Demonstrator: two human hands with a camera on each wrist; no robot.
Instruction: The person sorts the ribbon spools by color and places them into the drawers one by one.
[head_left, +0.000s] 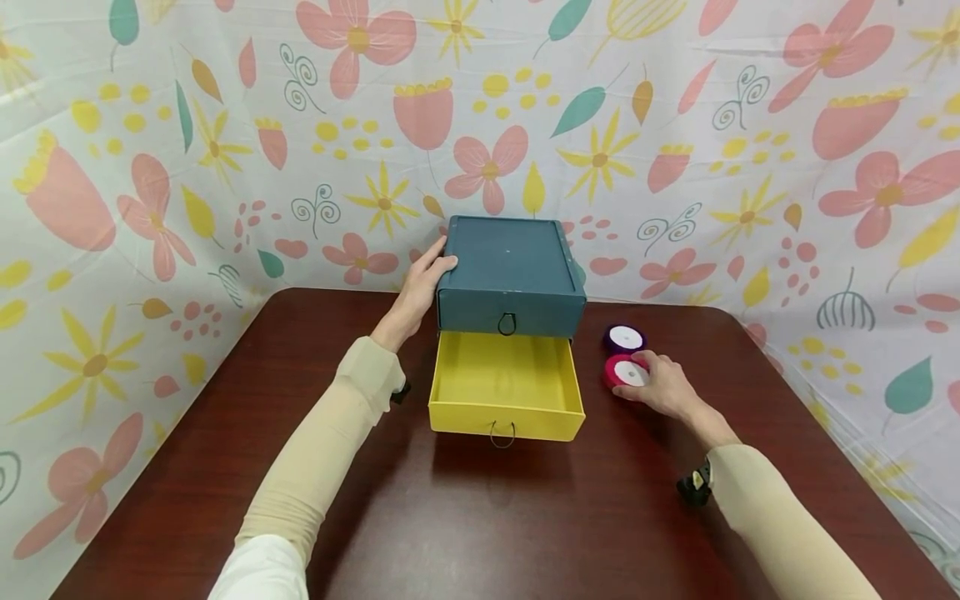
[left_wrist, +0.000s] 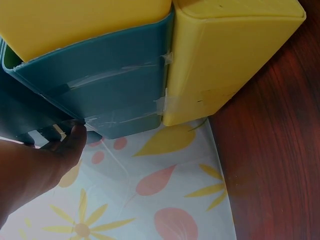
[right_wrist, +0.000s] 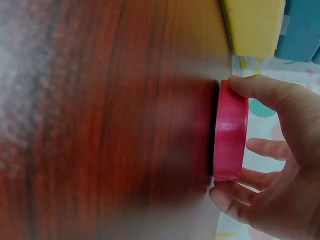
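A small two-level drawer cabinet [head_left: 506, 254] stands at the back of the table, with a blue upper drawer closed. Its lower yellow drawer [head_left: 506, 419] is pulled out toward me and has nothing in it. My left hand [head_left: 420, 292] holds the cabinet's left side, with the thumb over the top edge. To the right of the cabinet, my right hand [head_left: 667, 385] grips a pink ribbon roll [right_wrist: 231, 132] by its rim, thumb on one side and fingers on the other. The roll lies flat, close over the table. Just behind it is a dark purple ribbon roll [head_left: 625, 337] with a white face.
The dark wooden table [head_left: 480, 533] stretches in front of the drawer and to both sides. A flower-patterned cloth [head_left: 600, 100] hangs right behind the table and along its sides. Loop handles [head_left: 503, 442] hang on the drawer fronts.
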